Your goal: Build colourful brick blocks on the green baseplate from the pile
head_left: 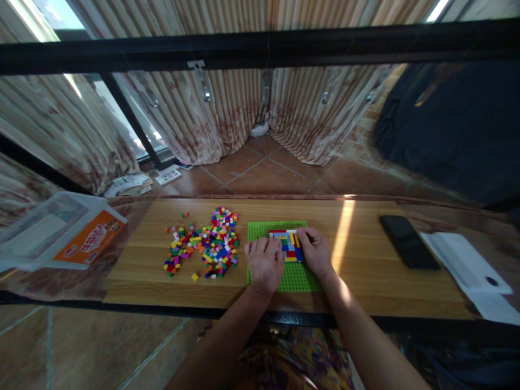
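Observation:
A green studded baseplate lies on the wooden tabletop in front of me. On it is a roughly rectangular patch of coloured toy bricks, in red, blue, yellow, white and light blue. My left hand rests palm down over the plate's left part, fingers stretched forward, its fingertips at the patch's left edge. At the patch's upper right corner, my right hand has thumb and forefinger brought together by a white brick. Whatever sits between those fingertips is too small to make out.
Left of the plate spreads a pile of loose toy bricks. A clear plastic box with an orange label stands at the far left. To the right lie a black phone and a white box. A black rail crosses beyond the table.

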Motion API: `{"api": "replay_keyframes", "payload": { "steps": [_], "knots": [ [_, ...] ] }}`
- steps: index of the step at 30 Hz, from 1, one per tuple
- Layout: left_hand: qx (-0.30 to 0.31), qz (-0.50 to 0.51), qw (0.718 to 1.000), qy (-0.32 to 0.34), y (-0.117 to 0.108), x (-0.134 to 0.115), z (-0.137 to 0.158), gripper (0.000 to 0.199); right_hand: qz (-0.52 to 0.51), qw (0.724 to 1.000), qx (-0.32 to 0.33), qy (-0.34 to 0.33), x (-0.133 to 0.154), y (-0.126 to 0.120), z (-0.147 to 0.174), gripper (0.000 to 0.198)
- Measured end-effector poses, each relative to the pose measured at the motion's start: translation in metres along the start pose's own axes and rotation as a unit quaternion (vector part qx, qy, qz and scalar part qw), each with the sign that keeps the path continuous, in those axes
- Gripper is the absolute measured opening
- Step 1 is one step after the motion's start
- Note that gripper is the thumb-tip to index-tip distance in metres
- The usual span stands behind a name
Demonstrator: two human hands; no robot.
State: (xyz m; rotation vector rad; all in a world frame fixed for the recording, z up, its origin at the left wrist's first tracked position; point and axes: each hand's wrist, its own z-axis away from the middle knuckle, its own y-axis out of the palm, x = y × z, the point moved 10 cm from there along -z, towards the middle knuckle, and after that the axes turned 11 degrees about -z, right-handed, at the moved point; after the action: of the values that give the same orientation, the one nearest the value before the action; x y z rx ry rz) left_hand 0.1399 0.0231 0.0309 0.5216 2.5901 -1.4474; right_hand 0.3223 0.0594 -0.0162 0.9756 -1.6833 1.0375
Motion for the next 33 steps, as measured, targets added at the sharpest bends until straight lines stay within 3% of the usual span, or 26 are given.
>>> {"api": "replay_keyframes", "payload": {
  "steps": [33],
  "knots": [
    [0.003,0.005,0.999,0.039,-0.009,-0.010,0.005,0.011,0.010,1.000,-0.006,0.009,0.003,-0.002,0.002,0.035]
  ]
}}
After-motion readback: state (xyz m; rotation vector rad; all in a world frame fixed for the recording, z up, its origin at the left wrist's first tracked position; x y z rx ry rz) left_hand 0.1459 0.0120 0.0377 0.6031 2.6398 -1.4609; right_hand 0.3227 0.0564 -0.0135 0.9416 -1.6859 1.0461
